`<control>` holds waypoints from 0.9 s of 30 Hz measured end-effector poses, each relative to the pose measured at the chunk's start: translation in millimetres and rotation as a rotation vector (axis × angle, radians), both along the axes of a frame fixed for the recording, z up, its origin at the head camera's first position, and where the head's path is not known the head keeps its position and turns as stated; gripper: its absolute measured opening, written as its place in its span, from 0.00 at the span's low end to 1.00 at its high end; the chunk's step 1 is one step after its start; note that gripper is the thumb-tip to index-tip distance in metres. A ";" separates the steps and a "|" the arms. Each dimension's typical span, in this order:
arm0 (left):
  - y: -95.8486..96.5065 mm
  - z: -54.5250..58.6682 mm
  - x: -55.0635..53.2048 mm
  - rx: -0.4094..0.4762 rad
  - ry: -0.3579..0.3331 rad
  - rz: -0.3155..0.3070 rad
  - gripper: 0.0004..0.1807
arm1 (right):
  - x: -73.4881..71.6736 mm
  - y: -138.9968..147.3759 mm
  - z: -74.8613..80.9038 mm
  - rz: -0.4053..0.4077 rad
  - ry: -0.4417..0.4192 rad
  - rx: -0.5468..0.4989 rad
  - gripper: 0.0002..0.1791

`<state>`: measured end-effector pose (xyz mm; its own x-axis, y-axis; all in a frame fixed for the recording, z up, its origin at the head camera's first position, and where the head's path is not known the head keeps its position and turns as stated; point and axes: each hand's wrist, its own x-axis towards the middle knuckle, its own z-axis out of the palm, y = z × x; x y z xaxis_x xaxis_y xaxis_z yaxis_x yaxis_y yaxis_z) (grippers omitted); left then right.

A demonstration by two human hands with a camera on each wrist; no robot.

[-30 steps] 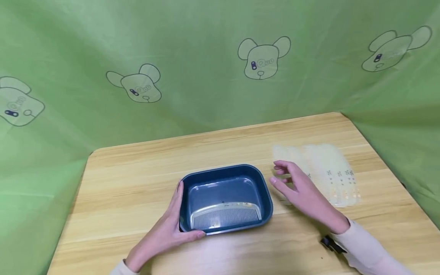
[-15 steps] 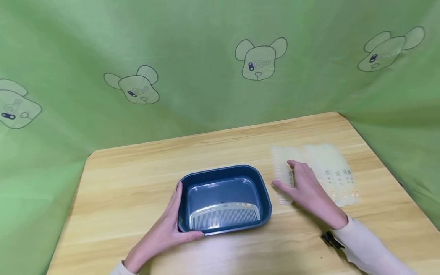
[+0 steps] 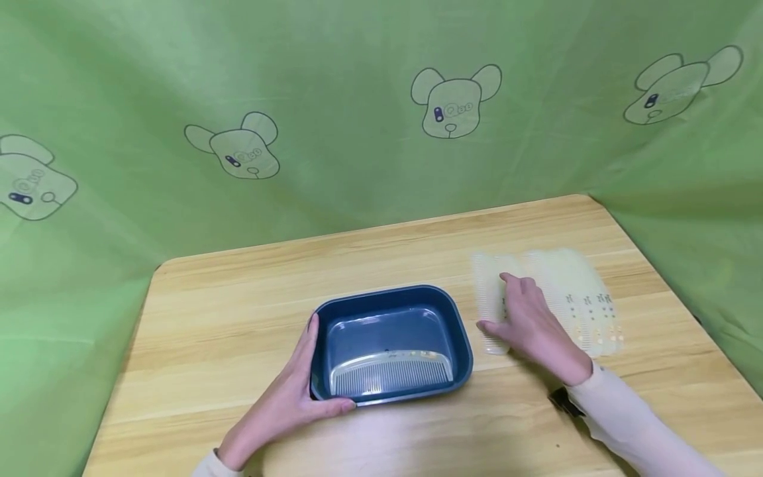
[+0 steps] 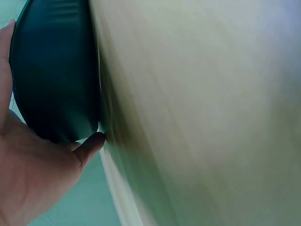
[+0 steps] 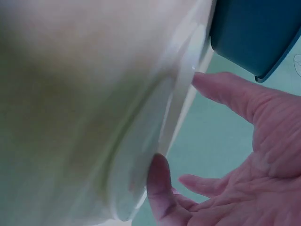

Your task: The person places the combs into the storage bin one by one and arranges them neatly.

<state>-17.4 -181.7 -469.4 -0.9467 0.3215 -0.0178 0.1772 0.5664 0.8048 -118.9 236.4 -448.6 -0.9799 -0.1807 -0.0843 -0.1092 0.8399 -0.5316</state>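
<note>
In the head view, my left hand [image 3: 285, 394] grips the left end of a dark blue plastic basin [image 3: 467, 358], thumb along the front rim and fingers up the side. The left wrist view shows a fingertip low by the basin's base [image 4: 56, 94]. A translucent comb [image 3: 390, 374] lies inside, teeth toward me. My right hand [image 3: 533, 328] reaches over the leftmost of several pale combs, its thumb by that comb's toothed edge [image 3: 487, 291]. Spread thumb and fingers span a gap close over the combs [image 5: 136, 155] in the right wrist view.
More pale combs [image 3: 581, 278] with small printed marks overlap in a row on the right of the wooden table [image 3: 238, 318]. A green curtain [image 3: 346, 165] with bear-head drawings surrounds the table's back and sides. A black wrist strap [image 3: 563, 402] shows at the right sleeve.
My right hand has moved right, from beside the basin onto the leftmost loose comb, and lowered, with thumb and fingers drawing a little closer. The left hand and basin have stayed put.
</note>
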 end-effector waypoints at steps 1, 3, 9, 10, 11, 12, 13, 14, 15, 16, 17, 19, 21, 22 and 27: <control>-0.1 -0.1 -0.2 0.000 -0.001 0.000 0.81 | -1.1 -0.8 1.0 0.000 -0.009 0.002 0.60; -0.3 -0.4 -0.4 0.000 -0.002 0.000 0.81 | -2.9 -2.3 2.6 0.002 -0.028 0.003 0.61; 0.2 -1.6 -0.6 0.021 -0.015 0.000 0.81 | -3.4 -4.5 2.5 0.017 -0.085 -0.016 0.60; 0.4 -1.7 -0.5 0.027 -0.018 -0.001 0.81 | -2.8 -4.8 2.0 0.019 -0.090 -0.022 0.59; 0.7 -1.7 -0.4 0.030 -0.023 -0.001 0.81 | -2.3 -4.8 1.5 0.022 -0.093 -0.028 0.59; 0.8 -2.0 -0.4 0.033 -0.027 -0.002 0.81 | -1.9 -4.8 1.1 0.026 -0.094 -0.036 0.58; 0.9 -2.0 -0.4 0.039 -0.031 -0.001 0.81 | -1.7 -5.0 0.5 0.031 -0.093 -0.044 0.56; 0.9 -1.8 -0.4 0.041 -0.033 0.000 0.81 | -1.5 -4.9 0.2 0.036 -0.089 -0.053 0.55; 0.7 -2.1 -0.6 0.042 -0.033 0.000 0.81 | -1.5 -4.5 -0.2 0.042 -0.082 -0.063 0.53; 0.4 -2.3 -0.8 0.042 -0.030 -0.001 0.82 | -1.6 -3.7 -0.3 0.046 -0.074 -0.072 0.51; 0.1 -2.3 -1.2 0.042 -0.025 -0.002 0.82 | -2.0 -2.7 -0.6 0.051 -0.062 -0.081 0.49; -0.7 -2.4 -2.3 0.051 -0.011 -0.005 0.82 | -2.8 -1.2 -0.4 0.061 -0.035 -0.113 0.44; -1.5 -2.6 -3.2 0.060 0.001 -0.007 0.82 | -3.6 0.7 -0.1 0.068 -0.011 -0.153 0.40; -1.7 -2.5 -4.0 0.064 0.006 -0.006 0.82 | -4.7 1.6 0.4 0.072 0.000 -0.171 0.38; -1.6 -3.5 -6.7 0.063 0.001 -0.005 0.84 | -7.3 5.5 1.6 0.067 0.008 -0.295 0.33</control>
